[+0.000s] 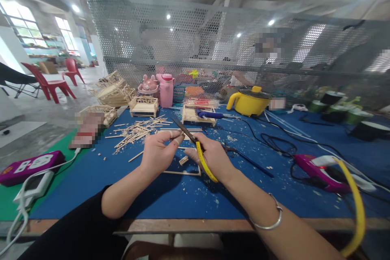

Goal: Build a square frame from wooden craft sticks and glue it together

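Scissors with yellow handles (203, 163) are in my right hand (215, 156), its fingers wrapped round them. Their dark blades point up and left, by the fingertips of my left hand (158, 152). That hand is closed in a pinch; what it holds, if anything, is hidden. Tape wraps some of its fingers. Below the hands, a thin wooden stick frame (183, 173) lies flat on the blue mat (122, 195), with short wooden pieces (183, 160) near its middle. Beyond my left hand is a loose pile of wooden sticks (137, 133).
Small wooden stick models (144, 107) stand at the back, near a pink bottle (166, 91) and a yellow pot (250, 103). A blue-handled corded tool (210, 114) rests on one model. Purple power strips (319, 174) lie on both sides. Perforated metal screening (183, 40) rises behind.
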Demonstrator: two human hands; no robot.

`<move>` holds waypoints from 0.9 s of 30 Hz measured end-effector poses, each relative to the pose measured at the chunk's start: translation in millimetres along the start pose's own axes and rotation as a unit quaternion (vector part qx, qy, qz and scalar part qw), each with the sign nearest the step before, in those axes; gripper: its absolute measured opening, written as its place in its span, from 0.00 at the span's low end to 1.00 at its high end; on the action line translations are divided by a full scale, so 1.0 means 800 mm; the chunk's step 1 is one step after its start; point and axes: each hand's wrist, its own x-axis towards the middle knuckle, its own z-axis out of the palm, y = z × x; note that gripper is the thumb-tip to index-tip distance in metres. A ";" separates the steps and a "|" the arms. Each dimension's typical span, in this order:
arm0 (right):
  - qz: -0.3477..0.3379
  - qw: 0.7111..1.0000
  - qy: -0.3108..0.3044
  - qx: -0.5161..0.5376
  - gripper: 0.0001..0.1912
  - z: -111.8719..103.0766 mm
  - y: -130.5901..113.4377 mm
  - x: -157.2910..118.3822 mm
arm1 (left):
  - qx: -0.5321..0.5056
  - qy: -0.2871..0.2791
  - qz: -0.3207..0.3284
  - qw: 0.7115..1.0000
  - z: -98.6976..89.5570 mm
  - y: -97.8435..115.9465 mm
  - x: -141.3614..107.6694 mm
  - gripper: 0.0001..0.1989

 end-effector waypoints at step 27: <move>0.019 0.997 0.080 -0.002 0.22 -0.018 -0.002 -0.002 | 0.079 -0.011 0.051 0.995 0.000 -0.010 0.002 0.10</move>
